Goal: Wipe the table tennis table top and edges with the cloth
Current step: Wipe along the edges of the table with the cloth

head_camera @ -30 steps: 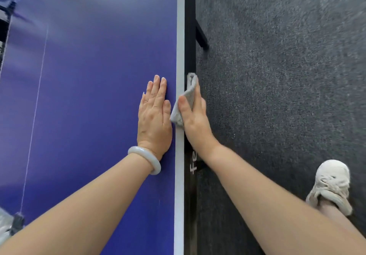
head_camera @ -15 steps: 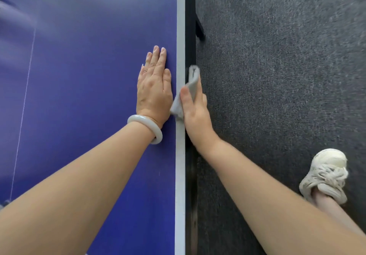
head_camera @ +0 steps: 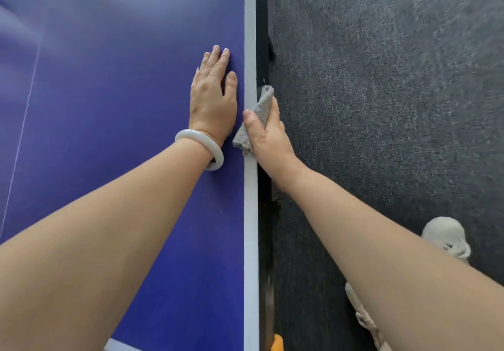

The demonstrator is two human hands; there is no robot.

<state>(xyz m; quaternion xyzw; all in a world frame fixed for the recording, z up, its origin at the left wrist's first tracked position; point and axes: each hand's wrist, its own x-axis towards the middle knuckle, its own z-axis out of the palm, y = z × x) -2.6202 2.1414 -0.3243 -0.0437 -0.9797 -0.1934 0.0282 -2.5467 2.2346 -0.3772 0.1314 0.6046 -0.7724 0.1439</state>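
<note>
The grey cloth (head_camera: 262, 103) wraps over the right edge of the bench (head_camera: 251, 23), partly on the white border and partly down the dark side. It looks soft, light and limp, so we judge it needs a full bunching hold with pressure. Our right grip (head_camera: 268, 136) is clamped on it, thumb on top. Our left grip (head_camera: 212, 99) lies flat, fingers straight, on the blue top just beside.
</note>
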